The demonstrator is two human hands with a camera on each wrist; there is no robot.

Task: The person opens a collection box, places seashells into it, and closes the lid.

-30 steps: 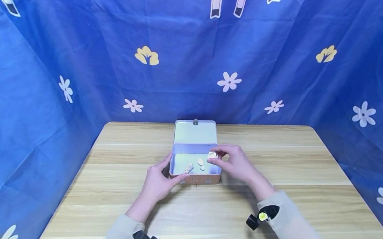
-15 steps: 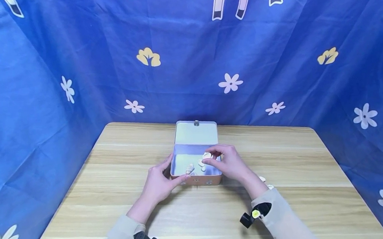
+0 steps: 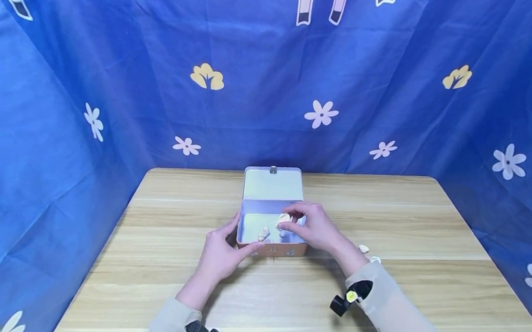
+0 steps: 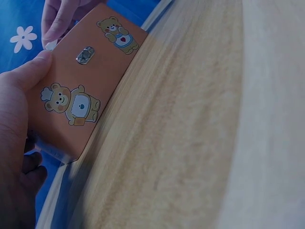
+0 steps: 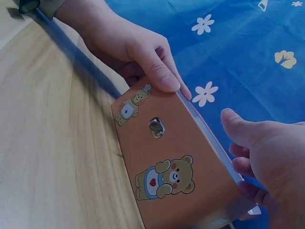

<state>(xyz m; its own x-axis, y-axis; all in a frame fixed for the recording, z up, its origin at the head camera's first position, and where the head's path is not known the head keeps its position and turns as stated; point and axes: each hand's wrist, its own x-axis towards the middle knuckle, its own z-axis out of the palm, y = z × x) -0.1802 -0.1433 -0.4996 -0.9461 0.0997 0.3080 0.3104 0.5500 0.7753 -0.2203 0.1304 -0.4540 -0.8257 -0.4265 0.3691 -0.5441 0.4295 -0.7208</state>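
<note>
An orange tin box (image 3: 279,251) with bear pictures and a metal clasp stands on the table, its pale lid (image 3: 272,184) raised at the back. My left hand (image 3: 218,252) grips the box's left front corner, thumb over the front rim. Above the interior, my right hand (image 3: 317,228) pinches a white seashell (image 3: 282,218) between thumb and fingers. Inside lie a ridged spiral shell (image 3: 264,234) and a small white piece (image 3: 282,234), partly covered by the held shell. In the right wrist view the box wall (image 5: 143,152) hides the contents, and the held shell does not show.
Two white shells, one (image 3: 364,249) a little farther off and one (image 3: 375,260) against the sleeve, lie on the wooden table (image 3: 420,279) beside my right forearm. A blue patterned cloth (image 3: 260,93) hangs close behind and at both sides of the table.
My right hand has moved left over the box with the shell. The two shells on the table have come into view beside the forearm. My left hand stays on the box.
</note>
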